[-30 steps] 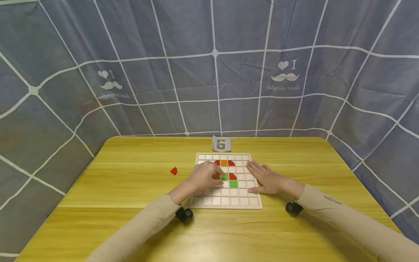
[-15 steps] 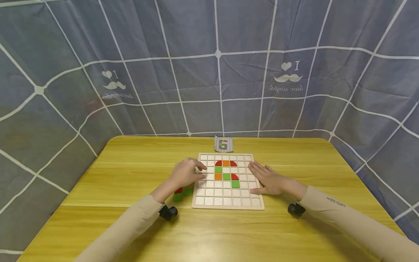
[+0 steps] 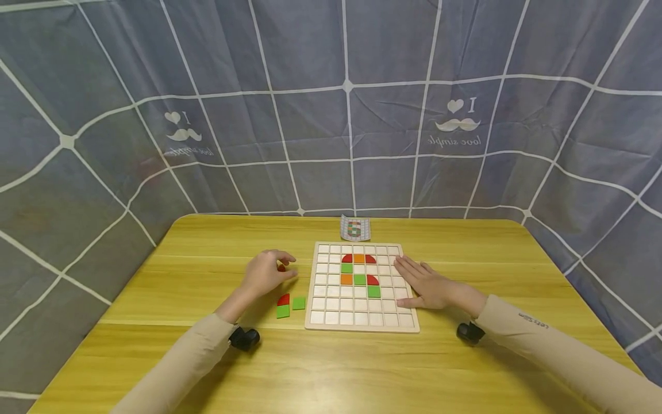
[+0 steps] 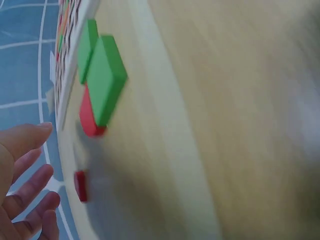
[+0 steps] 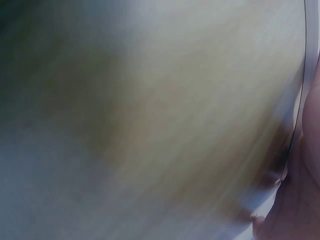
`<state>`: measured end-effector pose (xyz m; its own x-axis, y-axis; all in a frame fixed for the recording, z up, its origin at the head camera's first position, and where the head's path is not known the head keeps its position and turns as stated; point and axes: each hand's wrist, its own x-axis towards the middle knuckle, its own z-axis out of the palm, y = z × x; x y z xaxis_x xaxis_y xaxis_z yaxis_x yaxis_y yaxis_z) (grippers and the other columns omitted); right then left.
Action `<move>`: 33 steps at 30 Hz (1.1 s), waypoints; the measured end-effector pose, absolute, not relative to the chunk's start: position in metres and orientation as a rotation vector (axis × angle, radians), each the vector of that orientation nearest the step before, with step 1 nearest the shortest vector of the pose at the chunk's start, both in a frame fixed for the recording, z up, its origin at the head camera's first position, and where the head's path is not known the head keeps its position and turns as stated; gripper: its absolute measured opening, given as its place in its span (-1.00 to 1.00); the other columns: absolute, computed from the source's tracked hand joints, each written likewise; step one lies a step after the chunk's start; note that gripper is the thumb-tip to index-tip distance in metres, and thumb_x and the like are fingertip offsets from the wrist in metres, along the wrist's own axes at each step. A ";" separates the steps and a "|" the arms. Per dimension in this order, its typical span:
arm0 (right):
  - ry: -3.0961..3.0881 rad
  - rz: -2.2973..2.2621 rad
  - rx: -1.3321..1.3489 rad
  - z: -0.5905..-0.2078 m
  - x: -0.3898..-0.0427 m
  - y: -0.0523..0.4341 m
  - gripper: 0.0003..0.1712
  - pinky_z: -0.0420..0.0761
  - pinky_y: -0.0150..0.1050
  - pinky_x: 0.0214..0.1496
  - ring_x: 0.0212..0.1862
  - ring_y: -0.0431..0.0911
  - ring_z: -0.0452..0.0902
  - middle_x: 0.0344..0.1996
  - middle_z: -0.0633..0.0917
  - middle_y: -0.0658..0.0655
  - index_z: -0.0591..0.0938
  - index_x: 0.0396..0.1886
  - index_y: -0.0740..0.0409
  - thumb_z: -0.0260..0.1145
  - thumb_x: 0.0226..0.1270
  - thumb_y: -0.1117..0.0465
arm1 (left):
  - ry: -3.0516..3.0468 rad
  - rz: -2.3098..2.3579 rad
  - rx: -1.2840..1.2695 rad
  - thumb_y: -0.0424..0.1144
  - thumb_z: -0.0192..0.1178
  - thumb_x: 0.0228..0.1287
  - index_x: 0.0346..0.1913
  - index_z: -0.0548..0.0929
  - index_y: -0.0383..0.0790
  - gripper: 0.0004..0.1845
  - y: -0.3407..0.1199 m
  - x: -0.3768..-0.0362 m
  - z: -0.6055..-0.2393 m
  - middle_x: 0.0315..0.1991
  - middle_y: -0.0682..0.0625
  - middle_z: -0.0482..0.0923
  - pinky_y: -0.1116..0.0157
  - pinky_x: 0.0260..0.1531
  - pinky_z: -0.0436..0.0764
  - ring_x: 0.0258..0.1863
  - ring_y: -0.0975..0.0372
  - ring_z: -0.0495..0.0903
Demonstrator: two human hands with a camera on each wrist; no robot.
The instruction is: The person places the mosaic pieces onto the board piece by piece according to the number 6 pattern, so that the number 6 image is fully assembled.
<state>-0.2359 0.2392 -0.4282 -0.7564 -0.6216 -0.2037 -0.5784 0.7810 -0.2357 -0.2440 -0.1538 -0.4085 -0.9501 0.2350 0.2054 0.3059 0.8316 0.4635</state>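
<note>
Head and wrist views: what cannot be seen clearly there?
Head: small red piece, partly covered by the left hand.
Head: details of grey printed sheet, too small.
Left wrist: left hand, cut off by left edge.
Right wrist: yellow wooden tabletop, blurred; right hand, cut off by right edge.

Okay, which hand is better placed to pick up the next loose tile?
Probably the left hand: it hovers by a loose red tile, and other loose tiles lie on that side. The right hand rests at the board's right edge.
</note>
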 end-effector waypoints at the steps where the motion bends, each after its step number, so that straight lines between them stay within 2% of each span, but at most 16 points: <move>1: 2.704 -0.231 -0.930 -0.429 -0.236 0.240 0.10 -0.09 0.27 0.46 0.53 0.25 -0.26 0.52 -0.14 0.36 -0.10 0.52 0.34 0.08 0.34 -0.31 | -2.876 -0.759 -0.409 -0.14 0.44 0.03 -0.15 0.75 -0.17 -0.69 -0.156 -0.244 -0.410 -0.27 -0.06 0.71 0.34 -0.49 0.44 -0.42 0.23 0.60; 11: 2.708 -0.229 -0.928 -0.430 -0.236 0.242 0.10 -0.09 0.27 0.46 0.53 0.24 -0.26 0.52 -0.14 0.35 -0.11 0.52 0.33 0.06 0.34 -0.33 | -2.901 -0.722 -0.239 -0.10 0.45 0.01 -0.11 0.74 -0.17 -0.64 -0.173 -0.245 -0.419 -0.21 -0.09 0.71 0.30 -0.52 0.45 -0.24 0.08 0.66; 20: 2.714 -0.217 -0.933 -0.430 -0.235 0.242 0.09 -0.08 0.26 0.46 0.53 0.24 -0.25 0.52 -0.13 0.35 -0.10 0.52 0.33 0.06 0.35 -0.32 | -2.915 -0.706 -0.199 -0.05 0.43 0.02 -0.13 0.74 -0.21 -0.62 -0.176 -0.245 -0.421 -0.21 -0.09 0.73 0.14 -0.28 0.56 -0.19 0.08 0.67; 29: 2.711 -0.223 -0.923 -0.428 -0.233 0.241 0.09 -0.08 0.26 0.46 0.53 0.24 -0.25 0.52 -0.14 0.34 -0.10 0.52 0.33 0.08 0.35 -0.31 | -2.957 -0.694 -0.167 -0.04 0.41 0.03 -0.16 0.77 -0.18 -0.65 -0.178 -0.247 -0.422 -0.21 -0.07 0.75 0.22 -0.39 0.53 -0.21 0.06 0.68; 33: 2.709 -0.222 -0.923 -0.427 -0.232 0.241 0.08 -0.08 0.26 0.46 0.53 0.25 -0.25 0.52 -0.14 0.35 -0.10 0.52 0.33 0.08 0.35 -0.29 | -2.972 -0.695 -0.172 -0.06 0.41 0.05 -0.14 0.77 -0.17 -0.66 -0.178 -0.247 -0.422 -0.21 -0.08 0.75 0.21 -0.38 0.53 -0.20 0.05 0.67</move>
